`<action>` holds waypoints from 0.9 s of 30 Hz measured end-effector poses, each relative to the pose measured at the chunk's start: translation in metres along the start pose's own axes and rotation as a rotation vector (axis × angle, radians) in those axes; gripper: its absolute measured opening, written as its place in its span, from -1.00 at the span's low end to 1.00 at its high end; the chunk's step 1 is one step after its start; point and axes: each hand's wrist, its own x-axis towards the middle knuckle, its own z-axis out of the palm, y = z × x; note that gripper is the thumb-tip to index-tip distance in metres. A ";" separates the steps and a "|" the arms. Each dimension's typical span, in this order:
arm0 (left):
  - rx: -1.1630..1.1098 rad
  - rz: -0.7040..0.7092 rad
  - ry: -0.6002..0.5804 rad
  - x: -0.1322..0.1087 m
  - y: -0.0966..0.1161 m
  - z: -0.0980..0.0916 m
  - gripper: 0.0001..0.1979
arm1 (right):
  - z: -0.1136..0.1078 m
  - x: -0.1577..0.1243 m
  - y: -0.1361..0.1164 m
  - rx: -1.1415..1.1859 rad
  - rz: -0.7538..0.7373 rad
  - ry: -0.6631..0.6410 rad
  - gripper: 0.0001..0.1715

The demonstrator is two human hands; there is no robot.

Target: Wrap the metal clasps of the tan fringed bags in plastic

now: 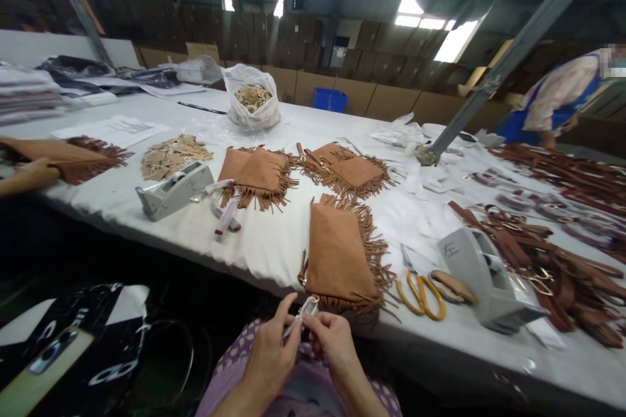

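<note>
Just past the table's front edge, over my lap, my left hand pinches a small piece wrapped in clear film, with a gold-coloured metal ring at its far end. The fingertips of my right hand close on the same film-wrapped piece. What lies under the film is too small to make out. Right beyond my hands, a brown fringed bag lies flat on the table, its zip pull at the left side. Yellow-handled scissors rest to its right.
Grey tape dispensers stand left and right. Further back lie fringed bags, a heap of tan pieces and a plastic bag. Brown straps cover the right. A co-worker's hand holds a bag; another person bends over.
</note>
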 end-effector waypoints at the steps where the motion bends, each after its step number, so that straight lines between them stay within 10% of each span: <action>1: 0.015 0.024 -0.007 0.001 0.000 0.000 -0.63 | 0.000 0.001 0.001 -0.017 -0.007 0.004 -0.48; 13: -0.538 -0.436 -0.227 0.028 -0.005 0.001 -0.67 | -0.019 0.000 -0.006 -0.359 -0.307 -0.051 -0.36; 18: -0.326 -0.249 -0.114 0.023 -0.002 0.001 -0.67 | -0.031 -0.012 0.001 -0.176 -0.173 0.203 -0.33; 27: 0.013 -0.037 -0.077 0.013 0.011 -0.001 -0.71 | 0.002 -0.025 -0.011 0.244 -0.030 -0.020 -0.20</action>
